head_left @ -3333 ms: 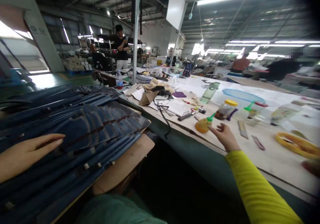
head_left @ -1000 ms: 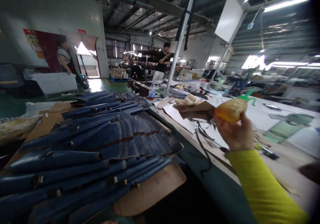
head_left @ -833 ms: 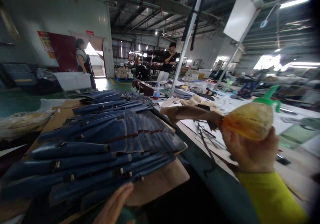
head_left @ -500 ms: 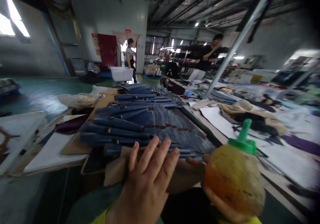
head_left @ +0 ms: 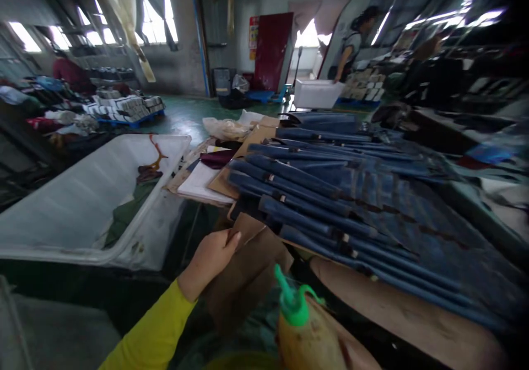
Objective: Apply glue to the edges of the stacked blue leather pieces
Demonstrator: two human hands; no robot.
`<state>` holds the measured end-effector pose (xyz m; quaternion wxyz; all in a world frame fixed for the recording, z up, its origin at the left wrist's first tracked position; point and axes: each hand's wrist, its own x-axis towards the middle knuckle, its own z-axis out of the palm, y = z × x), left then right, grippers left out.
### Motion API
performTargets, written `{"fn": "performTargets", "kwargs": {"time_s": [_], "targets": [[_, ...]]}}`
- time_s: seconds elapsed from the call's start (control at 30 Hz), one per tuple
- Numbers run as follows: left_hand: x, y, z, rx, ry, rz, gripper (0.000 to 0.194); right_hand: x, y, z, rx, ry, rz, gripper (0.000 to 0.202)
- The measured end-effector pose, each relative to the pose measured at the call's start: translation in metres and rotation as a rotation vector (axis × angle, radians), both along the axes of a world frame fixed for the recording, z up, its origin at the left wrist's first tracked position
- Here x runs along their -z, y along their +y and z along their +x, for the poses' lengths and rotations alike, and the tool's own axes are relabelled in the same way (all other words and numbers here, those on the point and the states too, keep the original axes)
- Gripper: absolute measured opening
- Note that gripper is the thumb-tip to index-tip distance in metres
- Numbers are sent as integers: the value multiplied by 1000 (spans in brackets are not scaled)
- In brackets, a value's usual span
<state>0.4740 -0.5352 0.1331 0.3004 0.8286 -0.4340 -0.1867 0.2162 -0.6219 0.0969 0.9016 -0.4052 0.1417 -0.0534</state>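
My left hand pinches the upper edge of a brown sheet, which hangs down below the near edge of the table. At the bottom of the view, my right hand is wrapped round a yellowish squeeze bottle with a green nozzle cap; most of this hand is hidden behind the bottle or out of the frame. Beyond the hands, overlapping dark blue fabric pieces lie in a row on the table. A long tan board lies along the near side.
A large white bin with green cloth inside stands at the left. White sheets and cardboard lie at the table's left end. A person stands behind a white cart in the background.
The view has swung left. My left hand has gone from spread fingers to a pinch on the brown sheet. The bottle is now lower, near the bottom edge.
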Motion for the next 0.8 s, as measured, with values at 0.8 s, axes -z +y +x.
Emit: {"fn": "performTargets", "kwargs": {"time_s": [0.8], "targets": [[15, -5, 8, -249, 787, -332, 26, 59, 8, 45, 130, 208, 288, 37]]}}
